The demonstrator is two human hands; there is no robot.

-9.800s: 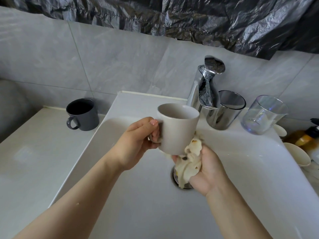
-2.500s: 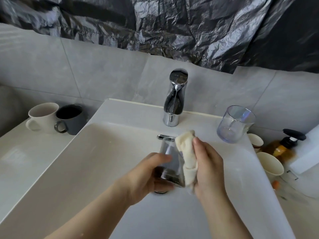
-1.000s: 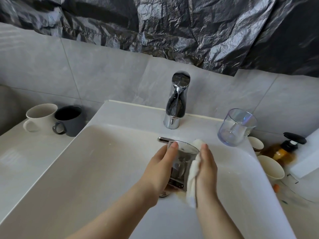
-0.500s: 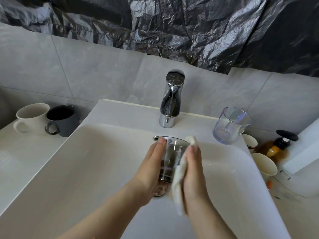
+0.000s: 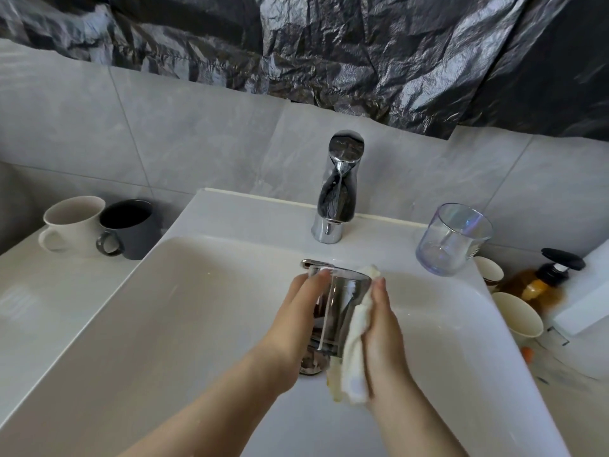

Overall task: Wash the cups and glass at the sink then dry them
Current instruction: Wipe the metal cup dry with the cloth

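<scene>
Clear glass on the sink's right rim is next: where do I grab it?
Likely round the mid wall of the clear glass, coming from its left: it stands upright, tiled wall behind, small cups and pump bottle close on its right.

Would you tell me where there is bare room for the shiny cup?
The shiny cup could go on the counter in front of the white mug and grey mug, or on the sink ledge between tap and clear glass. Right of that glass is crowded: paper cups, soap bottle.
</scene>
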